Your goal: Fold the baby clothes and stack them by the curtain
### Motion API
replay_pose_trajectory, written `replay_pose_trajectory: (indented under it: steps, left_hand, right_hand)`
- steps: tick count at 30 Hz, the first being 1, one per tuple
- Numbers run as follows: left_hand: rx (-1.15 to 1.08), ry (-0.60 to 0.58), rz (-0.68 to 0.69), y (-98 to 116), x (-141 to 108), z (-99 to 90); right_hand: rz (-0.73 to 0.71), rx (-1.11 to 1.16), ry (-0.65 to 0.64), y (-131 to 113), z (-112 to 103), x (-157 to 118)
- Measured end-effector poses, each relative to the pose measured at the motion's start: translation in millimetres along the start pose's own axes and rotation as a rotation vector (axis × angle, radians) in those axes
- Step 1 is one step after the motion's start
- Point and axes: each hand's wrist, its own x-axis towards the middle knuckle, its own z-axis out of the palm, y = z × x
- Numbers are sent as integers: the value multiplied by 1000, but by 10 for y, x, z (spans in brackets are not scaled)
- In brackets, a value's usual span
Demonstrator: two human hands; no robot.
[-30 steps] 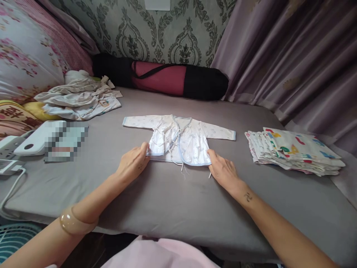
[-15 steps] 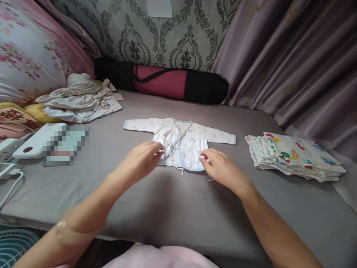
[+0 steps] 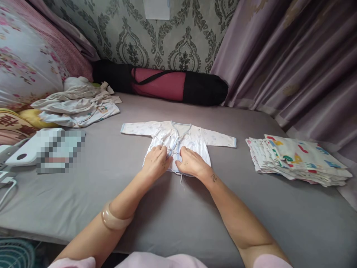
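Observation:
A small white baby shirt (image 3: 192, 143) with pale blue trim and a faint print lies spread on the bed, sleeves out to both sides and neck away from me. Both my hands are on its lower front, close together. My left hand (image 3: 156, 160) has its fingers curled down on the cloth left of the front edge. On the other side my right hand (image 3: 193, 162) is curled likewise, its thumb toward the left one. Thin white ties show between them, and loose threads hang past the hem. My fingertips are partly hidden.
A stack of folded printed cloths (image 3: 301, 160) is on the right. Crumpled clothes (image 3: 78, 106) lie at left, near a white device (image 3: 30, 149) and a blurred flat item (image 3: 61, 152). Along the wall rests a black and red roll bag (image 3: 161, 83). The grey sheet (image 3: 178, 223) covers the bed.
Both hands have come inward from the shirt's lower sides to the middle of its front and now rest lower on the cloth. The shirt stays spread in place.

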Motion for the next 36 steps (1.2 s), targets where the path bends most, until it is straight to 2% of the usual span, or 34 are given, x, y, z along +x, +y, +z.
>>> replay_pose_trajectory:
  steps: [6, 9, 11, 15, 18, 21, 25, 29, 33, 36]
  left_hand:
    - [44, 47, 21, 38, -39, -22]
    - [53, 69, 22, 47, -57, -15]
    - [69, 62, 16, 50, -60, -9]
    - [-3, 88, -1, 60, -47, -22]
    - [-144, 153, -14, 73, -31, -49]
    - [-350, 175, -26, 89, -16, -53]
    - [-659, 93, -53, 118, 4, 19]
    - [-936, -43, -98, 147, 46, 141]
    - [-1130, -134, -213, 161, 112, 203]
    - [-1227, -145, -257, 157, 134, 175]
  right_hand:
    - [60, -58, 69, -127, 89, 14]
    - [71, -25, 74, -71, 81, 55]
    - [53, 97, 44, 40, 43, 105]
    - [71, 554, -51, 270, -87, 203]
    - [137, 851, -55, 320, -198, 209]
    - [152, 1019, -24, 292, -283, 166]
    - [148, 1080, -3, 238, -339, 114]
    - [127, 1106, -21, 203, -326, 119]
    - [110, 1139, -11, 189, -259, 158]
    - [115, 1144, -2, 181, -245, 165]
